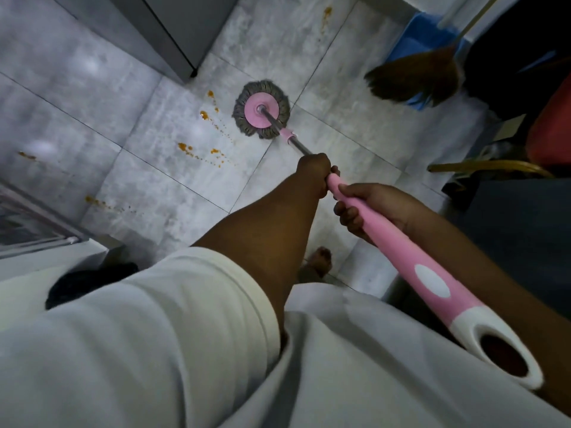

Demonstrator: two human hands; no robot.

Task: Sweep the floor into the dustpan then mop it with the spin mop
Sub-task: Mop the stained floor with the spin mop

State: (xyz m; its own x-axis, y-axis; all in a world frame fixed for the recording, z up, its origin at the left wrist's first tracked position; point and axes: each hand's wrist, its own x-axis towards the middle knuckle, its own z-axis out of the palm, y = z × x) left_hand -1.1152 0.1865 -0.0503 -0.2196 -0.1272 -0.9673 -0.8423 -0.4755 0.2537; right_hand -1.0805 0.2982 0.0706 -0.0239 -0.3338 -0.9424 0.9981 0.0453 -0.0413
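At lower right of the frame, pink mop handle (pixel 401 254), rising toward centre. Wrapped shut round it, right hand (pixel 374 208); just above, at the handle's upper end, left hand (pixel 315 171), grip likewise closed on it. Beyond, steel shaft to the grey mop head (pixel 262 110) flat on the tiled floor (pixel 92 97), orange spills (pixel 204 115) beside it at left. Upper right: brown broom (pixel 414 81) against a blue dustpan (pixel 417 32).

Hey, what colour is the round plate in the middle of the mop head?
Pink, ringed by grey mop strands; the plate shows clearly in the head view.
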